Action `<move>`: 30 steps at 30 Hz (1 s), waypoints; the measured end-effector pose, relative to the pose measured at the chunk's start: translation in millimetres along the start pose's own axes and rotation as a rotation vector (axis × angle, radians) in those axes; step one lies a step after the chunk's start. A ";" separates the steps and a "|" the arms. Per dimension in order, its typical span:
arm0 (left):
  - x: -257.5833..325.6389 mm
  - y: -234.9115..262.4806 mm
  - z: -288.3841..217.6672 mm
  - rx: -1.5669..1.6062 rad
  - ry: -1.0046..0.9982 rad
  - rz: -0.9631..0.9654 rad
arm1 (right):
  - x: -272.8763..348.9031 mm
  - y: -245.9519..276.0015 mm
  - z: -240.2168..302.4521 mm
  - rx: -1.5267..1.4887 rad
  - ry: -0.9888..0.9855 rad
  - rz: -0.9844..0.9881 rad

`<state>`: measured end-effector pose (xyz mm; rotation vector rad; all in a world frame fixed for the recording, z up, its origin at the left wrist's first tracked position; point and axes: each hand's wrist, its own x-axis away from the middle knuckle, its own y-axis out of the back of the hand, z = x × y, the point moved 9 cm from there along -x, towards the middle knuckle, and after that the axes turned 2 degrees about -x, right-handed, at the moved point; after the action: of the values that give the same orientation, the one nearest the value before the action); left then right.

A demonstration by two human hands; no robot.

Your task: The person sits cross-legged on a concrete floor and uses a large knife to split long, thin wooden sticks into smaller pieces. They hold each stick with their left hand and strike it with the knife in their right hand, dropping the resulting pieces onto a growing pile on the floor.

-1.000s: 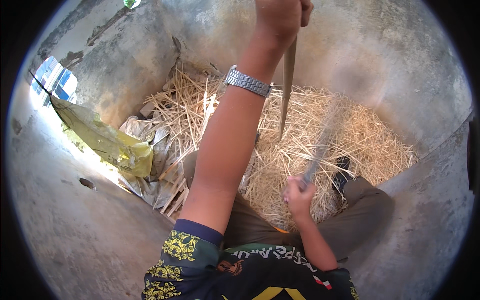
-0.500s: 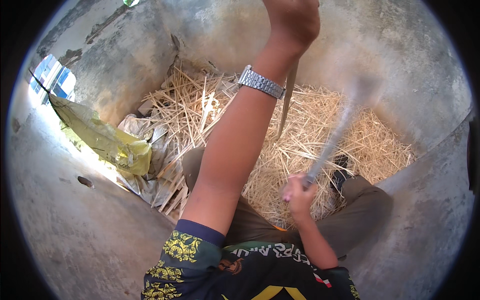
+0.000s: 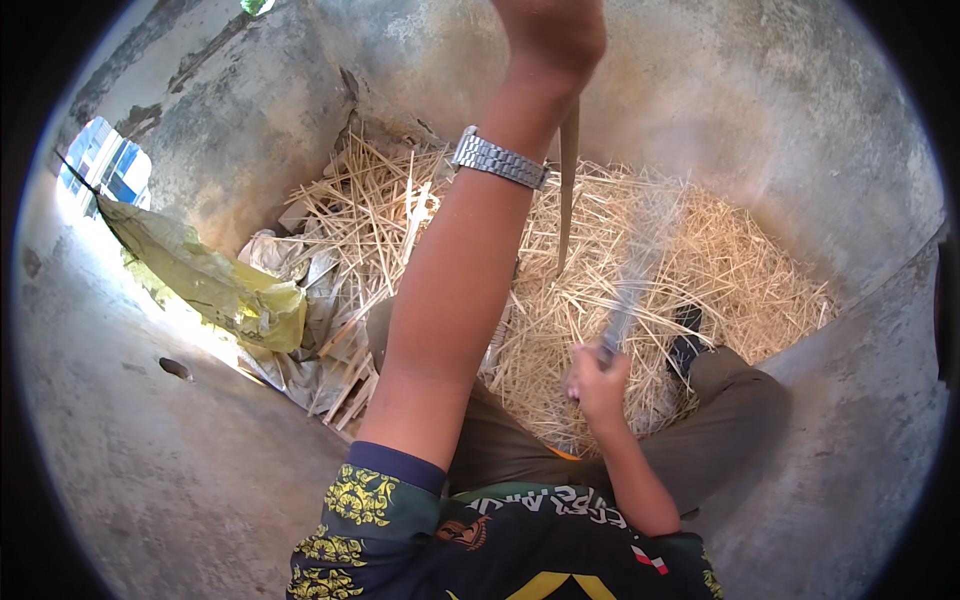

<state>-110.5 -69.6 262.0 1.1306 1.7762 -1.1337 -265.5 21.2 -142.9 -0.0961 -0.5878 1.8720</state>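
Since a second ago the left hand [image 3: 550,35] has lifted its gripped bamboo strip [image 3: 568,185] higher over the shavings pile [image 3: 700,270], while the right hand [image 3: 598,372], closed on what looks like a blurred blade [image 3: 640,270], swings upward.

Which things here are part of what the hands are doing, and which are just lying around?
In use:
left hand holding a thin strip upright
right hand gripping a blurred blade
pile of straw-like slivers beneath

Lying about:
yellow sack
crumpled grey sheet
concrete floor
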 end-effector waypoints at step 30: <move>-12.0 27.1 11.5 -0.052 0.024 -0.065 | -11.1 -15.4 94.5 -0.132 0.531 0.042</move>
<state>-79.8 -77.6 261.1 1.0667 1.8627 -1.1093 -280.3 -17.8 -56.0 -0.6740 -0.3385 1.7471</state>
